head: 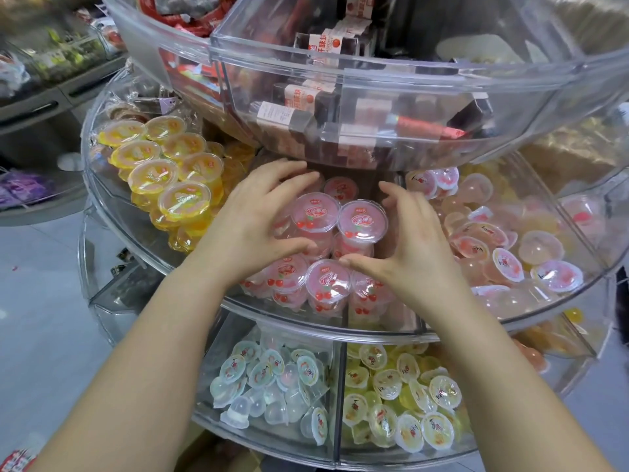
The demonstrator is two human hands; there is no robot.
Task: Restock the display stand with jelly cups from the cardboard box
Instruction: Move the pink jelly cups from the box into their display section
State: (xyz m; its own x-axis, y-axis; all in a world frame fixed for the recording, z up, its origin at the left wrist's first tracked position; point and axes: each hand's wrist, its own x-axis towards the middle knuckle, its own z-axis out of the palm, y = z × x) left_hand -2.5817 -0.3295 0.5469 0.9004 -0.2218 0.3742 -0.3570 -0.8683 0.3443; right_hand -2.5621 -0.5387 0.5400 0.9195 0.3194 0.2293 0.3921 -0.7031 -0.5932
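Pink cherry jelly cups (pixel 362 221) stand stacked in the middle compartment of the clear round display stand (pixel 238 303). My left hand (pixel 253 219) and my right hand (pixel 412 247) curve around the stack from either side. The fingers are spread and rest on the cups, the thumbs nearly meet at the front, and neither hand lifts a cup. More pink cups (pixel 328 284) fill the front of the compartment. The cardboard box is not in view.
Yellow jelly cups (pixel 163 172) fill the compartment to the left, small pale pink jellies (pixel 503 247) the one to the right. The upper tier (pixel 374 76) overhangs with red and dark snack packs. The lower tier holds small clear jellies (pixel 272 386) and yellow jellies (pixel 401 396).
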